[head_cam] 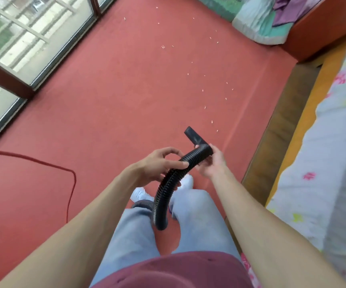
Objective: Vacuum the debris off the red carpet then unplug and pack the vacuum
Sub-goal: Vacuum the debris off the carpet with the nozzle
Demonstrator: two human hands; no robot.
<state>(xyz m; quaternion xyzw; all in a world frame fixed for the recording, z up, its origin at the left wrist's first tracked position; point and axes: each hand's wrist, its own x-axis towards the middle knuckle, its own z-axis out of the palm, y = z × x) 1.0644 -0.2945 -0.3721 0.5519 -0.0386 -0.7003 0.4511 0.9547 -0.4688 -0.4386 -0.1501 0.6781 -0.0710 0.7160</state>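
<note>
Two bare forearms point(89, 221) reach out over jeans point(197, 217) toward a black vacuum hose point(168, 183).
Left hand point(161, 163) curls round the ribbed hose; right hand point(214, 163) holds its end at the nozzle point(193, 137), above the red carpet point(116, 90), with pale debris point(205, 107) scattered ahead.

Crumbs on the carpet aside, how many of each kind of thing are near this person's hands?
hands: 2, left hand and right hand
black ribbed plastic hose: 1
black flat plastic nozzle: 1
thin red cord: 1
white shoes: 2
Total: 7
</note>
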